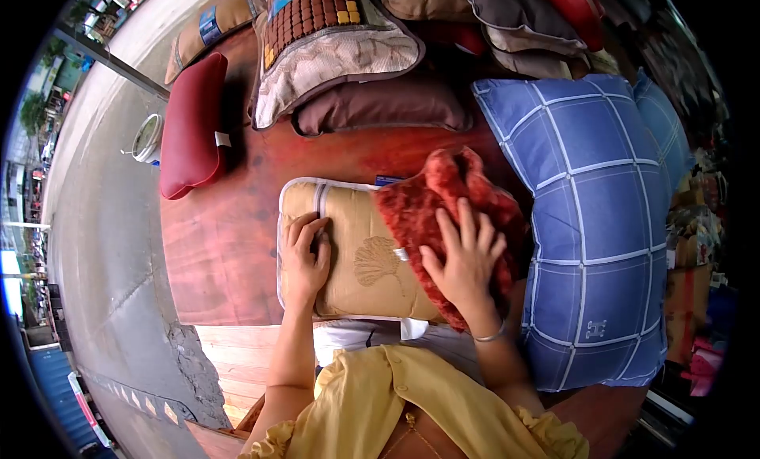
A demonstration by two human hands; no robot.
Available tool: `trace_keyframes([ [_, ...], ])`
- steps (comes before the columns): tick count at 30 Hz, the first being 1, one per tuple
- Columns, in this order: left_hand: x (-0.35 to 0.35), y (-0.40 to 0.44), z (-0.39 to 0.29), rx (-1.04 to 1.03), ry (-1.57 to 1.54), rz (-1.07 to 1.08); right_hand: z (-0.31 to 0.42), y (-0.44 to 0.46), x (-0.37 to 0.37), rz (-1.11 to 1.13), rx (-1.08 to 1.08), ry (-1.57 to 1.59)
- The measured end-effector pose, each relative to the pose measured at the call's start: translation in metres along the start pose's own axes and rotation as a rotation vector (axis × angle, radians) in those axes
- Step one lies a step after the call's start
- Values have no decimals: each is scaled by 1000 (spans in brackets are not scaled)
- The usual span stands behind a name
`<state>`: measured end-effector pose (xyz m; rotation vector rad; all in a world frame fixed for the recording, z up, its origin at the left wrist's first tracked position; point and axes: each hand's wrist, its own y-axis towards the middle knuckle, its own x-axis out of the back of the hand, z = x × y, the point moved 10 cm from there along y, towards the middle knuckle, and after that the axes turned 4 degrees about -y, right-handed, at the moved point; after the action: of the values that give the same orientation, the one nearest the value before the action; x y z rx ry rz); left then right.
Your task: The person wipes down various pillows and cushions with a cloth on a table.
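A tan pillow with pale piping and a leaf print lies flat in front of me. My left hand rests on its left part, fingers slightly bent and thumb apart, gripping nothing. Over the pillow's right side is a crumpled, plush red cloth. On this cloth my right hand lies with its fingers spread, pressing from above. A small white tag shows at the cloth's left edge. What lies under the cloth is hidden.
A large blue checked pillow stands close on the right. On the reddish wooden table there is also a dark red pillow at left. Brown pillows and a beaded one are piled behind. A white bucket stands on the ground.
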<state>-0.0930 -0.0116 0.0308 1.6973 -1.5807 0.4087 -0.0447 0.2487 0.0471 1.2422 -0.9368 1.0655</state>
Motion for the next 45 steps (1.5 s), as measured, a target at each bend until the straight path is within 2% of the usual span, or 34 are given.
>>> trace_keyframes([
  [5,24,-8,22,16,63,-135,58,59,-16,-35,243,200],
  [8,33,-8,4,9,105,-153,73,92,-25,-61,334,265],
  [11,29,-11,6,-16,80,-148,62,103,-27,-55,293,271],
  [13,29,-12,10,3,97,-149,41,97,-22,-134,250,268],
  [18,30,-12,12,17,125,-158,-18,46,-17,-79,-4,157],
  [20,29,-12,13,26,132,-162,-11,23,-11,-97,-45,101],
  [22,30,-12,12,27,147,-174,24,8,-8,-66,34,38],
  [26,29,-13,20,35,144,-168,125,2,-5,13,382,252],
  [28,32,-14,20,55,111,-173,155,12,-8,-32,528,272],
  [30,26,-20,34,42,187,-187,159,34,-9,-37,566,325],
  [32,27,-19,34,85,66,-160,136,72,-13,-59,555,341],
  [34,31,-17,26,44,50,-184,102,103,-25,-66,510,289],
  [36,32,-15,23,21,54,-197,54,132,-47,4,373,244],
  [39,34,-14,20,30,61,-199,-3,141,-56,-16,201,224],
  [40,35,-15,20,35,70,-198,-13,139,-55,-45,159,213],
  [42,32,-15,25,58,55,-181,-29,137,-65,81,34,250],
  [44,29,-15,36,81,44,-160,-30,138,-66,147,-1,265],
  [45,40,-13,52,150,254,-261,-30,139,-67,148,-1,263],
])
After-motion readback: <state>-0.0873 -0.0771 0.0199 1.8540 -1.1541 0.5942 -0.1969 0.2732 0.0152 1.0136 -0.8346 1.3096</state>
